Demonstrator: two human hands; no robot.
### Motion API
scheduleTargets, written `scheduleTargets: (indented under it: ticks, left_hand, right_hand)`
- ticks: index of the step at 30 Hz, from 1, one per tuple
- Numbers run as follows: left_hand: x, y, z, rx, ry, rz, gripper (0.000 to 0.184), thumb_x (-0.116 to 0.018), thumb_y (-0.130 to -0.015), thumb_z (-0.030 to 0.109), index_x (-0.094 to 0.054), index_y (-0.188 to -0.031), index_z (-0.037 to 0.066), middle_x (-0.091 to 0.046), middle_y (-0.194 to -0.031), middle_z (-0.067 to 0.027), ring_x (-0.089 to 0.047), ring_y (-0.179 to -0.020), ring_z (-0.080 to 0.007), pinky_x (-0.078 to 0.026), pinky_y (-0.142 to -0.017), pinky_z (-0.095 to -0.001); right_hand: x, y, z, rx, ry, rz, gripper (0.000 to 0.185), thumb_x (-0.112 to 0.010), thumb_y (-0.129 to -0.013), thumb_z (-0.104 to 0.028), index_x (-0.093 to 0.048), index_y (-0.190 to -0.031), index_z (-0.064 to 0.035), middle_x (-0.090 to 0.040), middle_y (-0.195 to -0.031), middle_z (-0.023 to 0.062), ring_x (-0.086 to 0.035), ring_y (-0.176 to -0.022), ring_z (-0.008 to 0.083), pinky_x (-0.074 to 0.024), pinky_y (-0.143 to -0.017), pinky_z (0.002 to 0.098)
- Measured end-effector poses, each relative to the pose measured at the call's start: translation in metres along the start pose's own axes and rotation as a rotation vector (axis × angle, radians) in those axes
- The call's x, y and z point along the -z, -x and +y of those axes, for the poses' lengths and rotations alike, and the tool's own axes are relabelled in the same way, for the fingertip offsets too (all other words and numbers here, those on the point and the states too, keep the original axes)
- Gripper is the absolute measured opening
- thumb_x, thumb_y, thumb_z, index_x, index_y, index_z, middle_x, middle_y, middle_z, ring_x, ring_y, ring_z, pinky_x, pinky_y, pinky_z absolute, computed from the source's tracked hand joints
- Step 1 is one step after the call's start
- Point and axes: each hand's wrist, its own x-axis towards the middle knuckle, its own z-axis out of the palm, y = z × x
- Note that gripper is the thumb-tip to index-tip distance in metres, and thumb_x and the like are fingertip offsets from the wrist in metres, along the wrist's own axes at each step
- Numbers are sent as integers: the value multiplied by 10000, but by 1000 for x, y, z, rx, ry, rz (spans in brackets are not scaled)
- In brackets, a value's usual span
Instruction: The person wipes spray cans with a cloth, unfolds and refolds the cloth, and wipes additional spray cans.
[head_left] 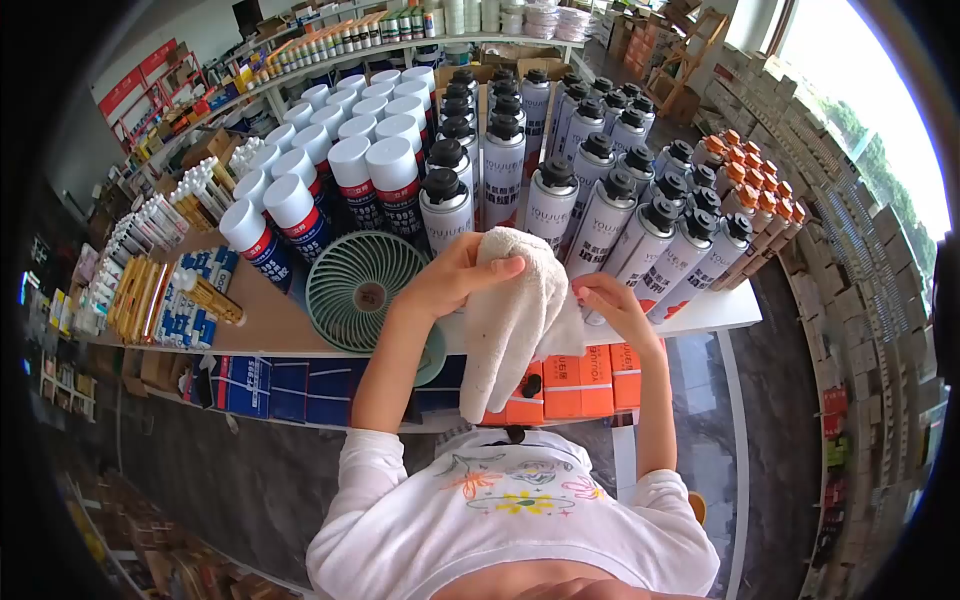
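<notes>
A pale, crumpled cloth (518,310) hangs in front of me at the table's front edge, draped down in folds. My left hand (455,278) grips its upper left side, the thumb lying across the fabric. My right hand (615,305) is at the cloth's right edge with its fingers pinched together; the fingertips seem to hold that edge. Just behind both hands stand white spray-foam cans (553,205) with black caps. A green round fan (365,290) sits beside my left forearm.
White-capped blue cans (350,165) fill the table's left half, with tubes (140,300) at the far left. Orange-capped bottles (755,190) stand at the right. Below the tabletop are orange boxes (578,388) and blue boxes (290,390). Shelves (880,300) line the right side.
</notes>
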Motion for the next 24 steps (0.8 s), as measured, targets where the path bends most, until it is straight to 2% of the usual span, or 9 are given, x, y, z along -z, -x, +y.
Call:
scheduleTargets:
  ticks: [1, 3, 5, 7, 10, 18, 21, 23, 24]
  left_hand:
    - [0, 2, 1, 0, -4, 1, 443, -742, -877, 347, -657, -1103, -24, -687, -983, -51, -642, -879, -101, -515, -759, -256]
    - [-1, 7, 3, -51, 161, 22, 516, -738, -871, 312, -585, -1223, -33, -659, -1116, -81, -636, -982, -131, -518, -836, -281]
    - [1, 12, 3, -107, 208, 18, 564, -735, -862, 306, -548, -1265, -41, -641, -1164, -95, -624, -1036, -151, -507, -884, -301]
    - [3, 16, 3, -163, 260, 12, 615, -732, -852, 300, -510, -1307, -49, -623, -1213, -109, -612, -1089, -172, -495, -933, -320]
    - [7, 18, 0, -274, 464, -19, 668, -720, -824, 304, -484, -1327, -67, -609, -1251, -148, -592, -1163, -234, -457, -1007, -370]
    - [5, 19, 1, -266, 624, 4, 651, -682, -832, 275, -465, -1353, -50, -593, -1283, -159, -578, -1187, -265, -438, -1032, -398]
    - [5, 20, -4, -268, 673, 47, 647, -686, -829, 274, -469, -1351, -42, -589, -1285, -155, -567, -1197, -268, -430, -1040, -404]
    - [5, 21, -4, -259, 694, 71, 642, -692, -829, 272, -474, -1345, -41, -586, -1287, -154, -562, -1201, -269, -427, -1042, -406]
    - [5, 22, -4, -260, 693, 74, 642, -692, -829, 272, -474, -1345, -41, -586, -1287, -154, -562, -1201, -269, -427, -1042, -406]
  right_hand:
    - [-4, 6, 7, 3, -3, 0, 323, -617, -987, -270, -634, -1165, -1, -658, -1004, 39, -588, -927, 96, -482, -846, 277]
    - [-13, 20, 20, -41, -2, 230, 335, -622, -984, -280, -636, -1169, 0, -660, -994, 42, -603, -915, 115, -495, -833, 288]
    - [-23, 37, 33, -43, -24, 241, 360, -601, -995, -299, -631, -1161, 19, -656, -996, 49, -608, -918, 119, -502, -833, 296]
    - [-39, 52, 36, -208, -205, 39, 446, -572, -1006, -365, -614, -1192, 38, -656, -1036, 64, -614, -961, 129, -510, -846, 298]
    - [-73, 63, 47, -332, -405, -85, 530, -549, -1006, -433, -599, -1226, 48, -649, -1104, 84, -609, -1019, 137, -509, -876, 304]
    - [-94, 34, 74, -248, -389, -72, 675, -545, -987, -506, -485, -1372, 45, -592, -1264, 116, -538, -1205, 191, -418, -1032, 344]
    - [-95, 21, 71, -363, -657, 65, 658, -554, -989, -484, -483, -1370, 47, -577, -1309, 122, -525, -1236, 194, -390, -1056, 339]
    - [-94, 10, 76, -154, -430, 153, 639, -561, -998, -424, -424, -1410, 46, -522, -1400, 118, -513, -1269, 187, -379, -1092, 352]
    - [-93, 7, 71, -154, -432, 150, 639, -561, -998, -424, -424, -1410, 46, -522, -1400, 118, -513, -1269, 187, -379, -1092, 352]
